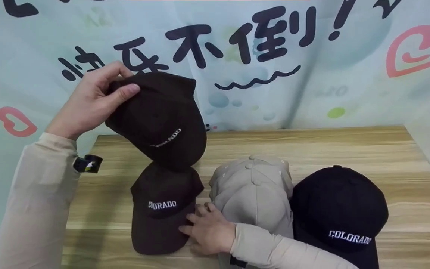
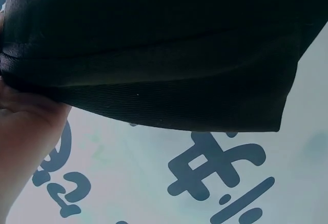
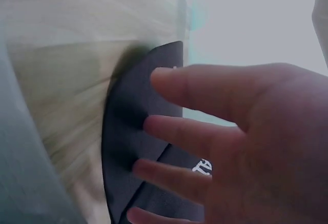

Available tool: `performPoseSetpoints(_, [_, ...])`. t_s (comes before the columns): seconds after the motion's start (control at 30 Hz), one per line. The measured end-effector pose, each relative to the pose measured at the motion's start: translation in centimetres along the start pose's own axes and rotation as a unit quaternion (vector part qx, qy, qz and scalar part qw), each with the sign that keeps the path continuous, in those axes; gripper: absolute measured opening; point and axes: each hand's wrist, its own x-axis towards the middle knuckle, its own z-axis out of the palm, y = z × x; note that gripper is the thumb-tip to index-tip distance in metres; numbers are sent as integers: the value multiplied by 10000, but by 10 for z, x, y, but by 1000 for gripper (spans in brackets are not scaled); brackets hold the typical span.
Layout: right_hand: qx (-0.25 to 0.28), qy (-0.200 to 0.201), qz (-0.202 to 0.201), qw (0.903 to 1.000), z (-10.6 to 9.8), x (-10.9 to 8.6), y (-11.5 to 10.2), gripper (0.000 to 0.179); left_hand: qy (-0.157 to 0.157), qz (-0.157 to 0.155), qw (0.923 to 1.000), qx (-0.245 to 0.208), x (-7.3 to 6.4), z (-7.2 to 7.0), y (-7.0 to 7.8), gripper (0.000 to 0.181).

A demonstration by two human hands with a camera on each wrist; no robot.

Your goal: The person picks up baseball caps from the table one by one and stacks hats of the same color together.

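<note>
My left hand (image 1: 95,99) pinches the back edge of a dark brown baseball cap (image 1: 162,108), thumb on the crown, and holds it up in the head view. The cap hangs tilted, brim downward, its white lettering partly in a fold; its dark fabric (image 2: 164,55) fills the top of the left wrist view. Below it, a second dark brown cap (image 1: 159,231) with COLORADO lettering lies on the table, overlapped by the raised brim. My right hand (image 1: 211,229) is at that cap's right side, fingers spread and fingertips at the brim (image 3: 133,116).
A nested stack of beige caps (image 1: 256,201) stands right of my right hand, partly behind the forearm. A black COLORADO cap (image 1: 340,201) lies beside it at the right. The wooden table (image 1: 349,145) ends at a printed cloth backdrop (image 1: 237,101).
</note>
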Motion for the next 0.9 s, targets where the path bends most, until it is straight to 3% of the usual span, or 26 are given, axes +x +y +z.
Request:
performPoseSetpoints(0.23, [-157,437,-85,9989,-9,-15,16,57,-398,33,9992,56,-12,4,0,10])
performPoseSetpoints(0.37, [-19,702,-263,9972,-16,-30,28,55,-450,-116,9989,84,-21,-1,5,8])
performPoseSetpoints(0.5, [186,904,-530,9943,-22,-43,37,52,-544,-64,9983,202,-28,-7,10,8])
performPoseSetpoints(0.7, [497,1022,-910,9893,-29,-57,44,48,-1192,112,9926,214,-44,3,9,8])
performPoseSetpoints(0.9, [621,1283,-1019,9845,-32,-69,49,44,-1882,307,9814,214,-65,19,-4,12])
